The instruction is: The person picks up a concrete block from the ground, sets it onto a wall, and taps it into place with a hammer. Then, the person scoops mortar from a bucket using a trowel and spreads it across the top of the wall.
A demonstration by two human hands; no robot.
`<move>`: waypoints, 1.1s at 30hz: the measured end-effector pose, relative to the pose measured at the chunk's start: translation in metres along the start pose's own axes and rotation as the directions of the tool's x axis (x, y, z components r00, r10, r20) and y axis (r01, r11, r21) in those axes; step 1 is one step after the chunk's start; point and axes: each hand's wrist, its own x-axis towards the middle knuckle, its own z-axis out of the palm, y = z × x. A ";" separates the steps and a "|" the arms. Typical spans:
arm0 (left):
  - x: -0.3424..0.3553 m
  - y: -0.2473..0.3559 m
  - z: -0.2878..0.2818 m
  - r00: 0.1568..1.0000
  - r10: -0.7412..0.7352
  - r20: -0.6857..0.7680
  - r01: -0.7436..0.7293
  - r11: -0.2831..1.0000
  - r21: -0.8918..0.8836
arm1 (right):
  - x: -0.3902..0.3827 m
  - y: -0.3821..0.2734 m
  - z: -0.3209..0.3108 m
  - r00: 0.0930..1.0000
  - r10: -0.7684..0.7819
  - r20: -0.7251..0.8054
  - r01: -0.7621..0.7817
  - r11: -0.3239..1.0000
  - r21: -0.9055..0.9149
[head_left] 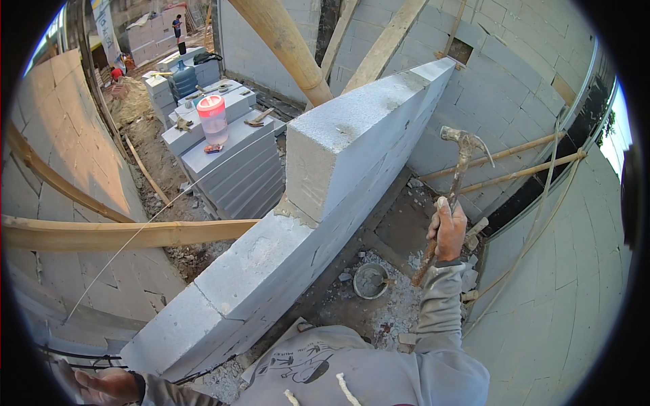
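Raised over the right side of the wall, my right hand (pixel 449 230) is closed round the handle of a claw hammer (pixel 463 154). Its worn metal head points up, and the handle's end sticks out below my fist. My left hand (pixel 108 386) is low at the left edge, palm turned up and fingers loosely apart, with nothing seen in it. It is near the low end of a pale block wall (pixel 257 252) and some dark rods (pixel 81 357). A taller block (pixel 313 166) stands on the wall's middle, with mortar under its near end.
A bamboo pole (pixel 281 44) slants behind the wall, and a timber (pixel 128 234) meets it at left. Stacked blocks (pixel 237 169) carry a red-lidded plastic jar (pixel 212 123), a blue water jug (pixel 183 82) and another hammer (pixel 258 119). A mortar bucket (pixel 356 289) stands on the rubble-strewn floor.
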 end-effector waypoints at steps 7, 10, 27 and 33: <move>-0.115 0.086 0.079 0.589 0.126 0.798 0.082 0.973 -0.214 | 0.080 -0.051 -0.006 0.942 -0.129 0.309 0.234 0.913 -0.335; -0.146 0.102 0.128 0.328 0.149 0.933 0.004 0.987 -0.159 | 0.118 -0.059 0.007 0.886 -0.210 0.413 0.385 0.830 -0.404; -0.252 0.120 0.247 -0.286 0.122 0.950 0.337 0.941 -0.019 | 0.202 -0.111 0.022 0.889 -0.318 0.329 0.402 0.887 -0.227; -0.256 0.121 0.252 -0.248 0.149 0.957 0.283 0.956 -0.076 | 0.253 -0.073 0.026 0.922 -0.268 0.281 0.388 0.661 -0.643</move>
